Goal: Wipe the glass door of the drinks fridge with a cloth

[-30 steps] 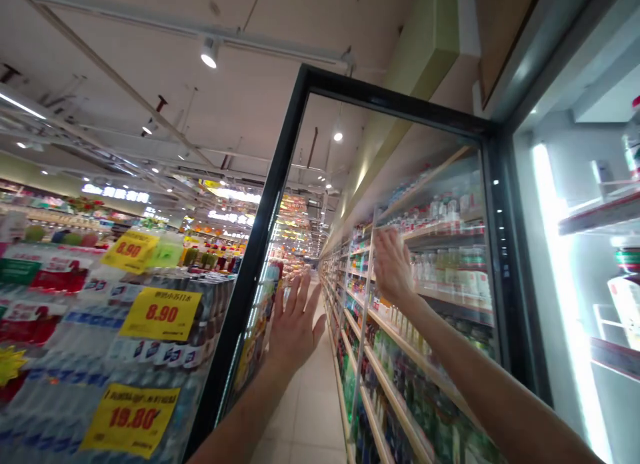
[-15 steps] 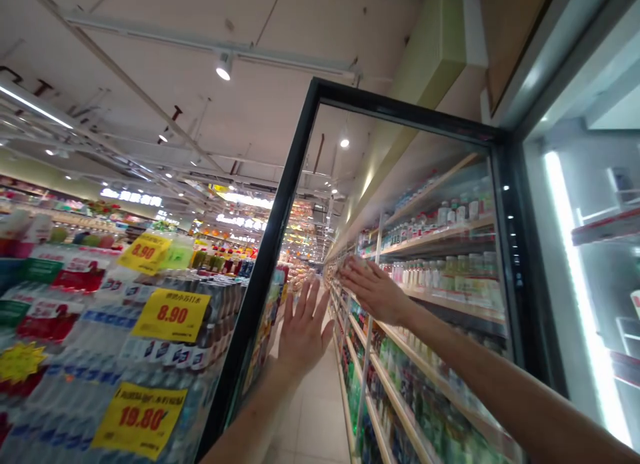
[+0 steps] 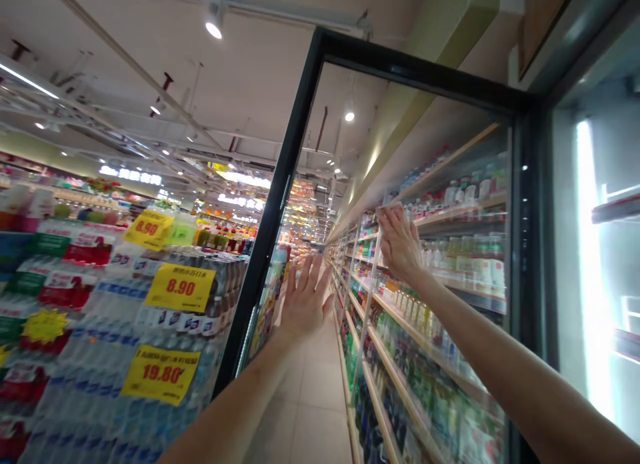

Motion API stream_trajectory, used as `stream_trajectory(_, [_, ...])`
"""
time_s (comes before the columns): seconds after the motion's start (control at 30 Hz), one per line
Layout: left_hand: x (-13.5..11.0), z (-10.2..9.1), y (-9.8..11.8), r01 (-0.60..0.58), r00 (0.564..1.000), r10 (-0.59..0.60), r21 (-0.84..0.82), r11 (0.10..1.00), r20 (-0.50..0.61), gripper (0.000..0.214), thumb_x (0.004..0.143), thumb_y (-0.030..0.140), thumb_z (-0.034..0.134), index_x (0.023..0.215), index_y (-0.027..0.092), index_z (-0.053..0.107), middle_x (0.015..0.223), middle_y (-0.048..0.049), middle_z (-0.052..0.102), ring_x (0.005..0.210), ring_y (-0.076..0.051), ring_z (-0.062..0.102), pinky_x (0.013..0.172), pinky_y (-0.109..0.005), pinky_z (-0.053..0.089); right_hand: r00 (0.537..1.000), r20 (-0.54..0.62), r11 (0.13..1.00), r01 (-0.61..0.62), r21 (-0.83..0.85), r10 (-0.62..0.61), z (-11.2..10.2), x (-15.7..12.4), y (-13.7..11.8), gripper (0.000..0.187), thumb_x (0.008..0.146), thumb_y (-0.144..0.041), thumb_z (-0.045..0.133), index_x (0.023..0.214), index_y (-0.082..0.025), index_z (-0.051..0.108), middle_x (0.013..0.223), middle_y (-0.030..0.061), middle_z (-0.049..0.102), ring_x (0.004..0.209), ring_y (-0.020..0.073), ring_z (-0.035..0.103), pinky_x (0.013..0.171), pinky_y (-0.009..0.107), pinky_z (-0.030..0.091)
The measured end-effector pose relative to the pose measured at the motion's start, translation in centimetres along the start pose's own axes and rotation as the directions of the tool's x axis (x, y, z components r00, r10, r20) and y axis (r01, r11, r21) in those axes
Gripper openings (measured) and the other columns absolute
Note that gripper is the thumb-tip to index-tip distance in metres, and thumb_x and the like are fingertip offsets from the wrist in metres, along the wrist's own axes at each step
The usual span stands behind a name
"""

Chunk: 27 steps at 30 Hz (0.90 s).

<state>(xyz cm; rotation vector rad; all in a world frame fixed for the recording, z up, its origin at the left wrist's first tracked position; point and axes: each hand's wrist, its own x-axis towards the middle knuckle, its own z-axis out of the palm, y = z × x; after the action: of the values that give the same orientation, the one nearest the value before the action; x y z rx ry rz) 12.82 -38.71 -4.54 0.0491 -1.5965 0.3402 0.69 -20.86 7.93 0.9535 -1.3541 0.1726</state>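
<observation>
A black-framed glass door stands swung open before me, its clear pane filling the space between the frame's sides. My left hand is raised with its fingers spread and the palm toward the lower left part of the pane, seemingly flat on the glass. Higher up and to the right, my right hand presses a pale, thin cloth to the same pane. Only a small edge of the cloth shows past the fingertips; the rest is hidden under the hand.
Shelves of bottles show through the pane on the right. Left of the door are stacked packs of bottled drinks with yellow price signs. A lit cooler interior opens at far right. A tiled aisle floor runs ahead.
My right hand has moved up and to the right across the glass with the cloth. My left hand stays spread in nearly the same place. The view has tilted down slightly.
</observation>
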Motion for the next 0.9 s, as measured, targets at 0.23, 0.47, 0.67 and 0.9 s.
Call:
stream_trajectory(0.23, [-0.1,-1.0,-2.6,0.048,0.999,-0.048,0.003,0.999,0.012,0.052,0.091,0.029,0.04,0.14,0.014,0.03,0.146,-0.0148,0.032,0.139,-0.024,0.021,0.11,-0.043,0.024,0.786,0.151,0.797,0.572,0.191,-0.6,0.2,-3.1,-4.3,0.053,0.086,-0.026,0.042,0.139,-0.026,0.037,0.144,-0.0002,0.041,0.139,0.0164,0.024,0.115,0.041,0.014])
stream_trajectory(0.47, [-0.5,-1.1,-4.2,0.059,0.998,-0.059,0.04,0.997,-0.003,0.059,0.09,0.03,0.042,0.144,0.014,0.021,0.147,-0.0155,0.031,0.139,-0.024,0.02,0.11,-0.042,0.024,0.99,0.065,0.99,0.125,0.058,-0.129,0.3,-2.0,-5.9,0.053,0.088,-0.024,0.037,0.14,-0.019,0.036,0.146,0.0055,0.037,0.14,0.0221,0.019,0.113,0.047,0.015])
stream_trajectory(0.67, [-0.5,-1.0,-4.1,0.051,0.999,-0.051,0.04,0.998,0.006,0.059,0.09,0.03,0.043,0.143,0.014,0.023,0.146,-0.0146,0.032,0.139,-0.024,0.021,0.109,-0.042,0.026,0.885,0.043,0.881,0.455,0.131,-0.464,0.5,-5.2,-6.1,0.047,0.087,-0.026,0.04,0.134,-0.024,0.044,0.14,0.0012,0.046,0.138,0.0162,0.024,0.116,0.042,0.009])
stream_trajectory(0.9, [-0.6,-1.3,-3.9,0.056,0.998,-0.057,0.043,0.997,0.024,0.058,0.089,0.031,0.043,0.142,0.014,0.026,0.147,-0.015,0.03,0.139,-0.025,0.019,0.11,-0.042,0.024,0.946,0.036,0.942,0.318,0.107,-0.323,0.0,-7.5,-5.3,0.05,0.085,-0.023,0.042,0.135,-0.022,0.043,0.14,0.0044,0.046,0.138,0.02,0.026,0.114,0.044,0.014])
